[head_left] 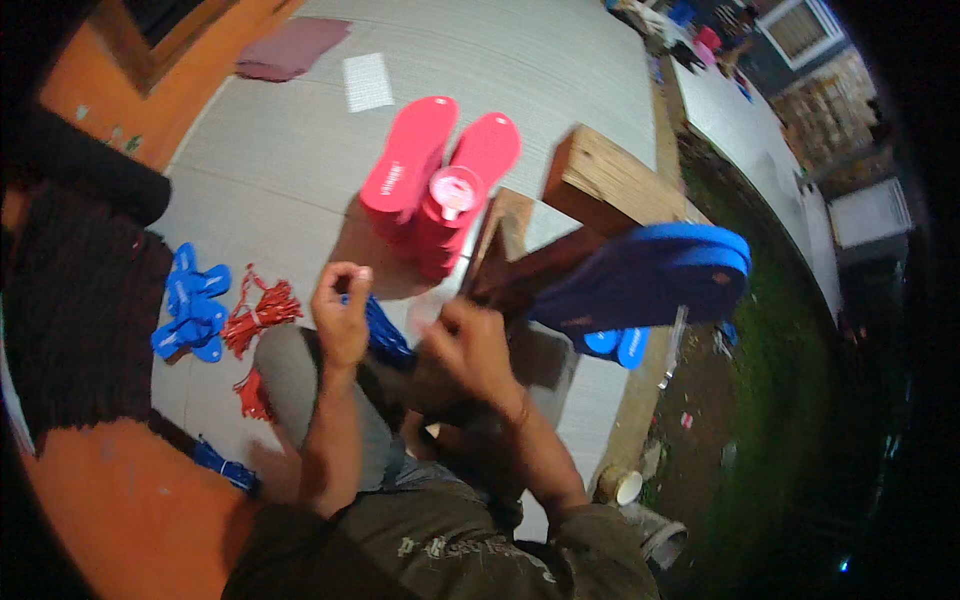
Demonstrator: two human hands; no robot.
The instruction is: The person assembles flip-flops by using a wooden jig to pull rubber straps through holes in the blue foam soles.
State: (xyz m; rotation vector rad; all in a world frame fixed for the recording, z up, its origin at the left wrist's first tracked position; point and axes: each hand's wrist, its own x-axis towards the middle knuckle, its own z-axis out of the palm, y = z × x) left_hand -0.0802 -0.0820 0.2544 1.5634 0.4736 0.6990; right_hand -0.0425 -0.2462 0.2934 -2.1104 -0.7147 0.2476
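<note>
My left hand (342, 315) is raised over my lap, thumb and fingers pinched together; a bit of blue shows at them, but I cannot make out what they hold. Just beside it lies a bundle of blue thong straps (388, 338). My right hand (472, 350) is closed and slightly blurred, right of that bundle, its grip hidden. Ahead stand two tall stacks of pink flip-flop soles (408, 165), with a round clear container (455, 192) on the right stack. To the right, dark blue flip-flop soles (645, 275) rest against a wooden stand (615, 180).
Tied bundles of red straps (262, 315) and blue flip-flop-shaped pieces (192, 305) lie on the tiles at left. Another blue strap bundle (225, 465) is near the orange wall (110, 500). A white sheet (368, 82) and a pinkish cloth (290, 50) lie farther off. A cup (627, 487) sits near the floor's right edge.
</note>
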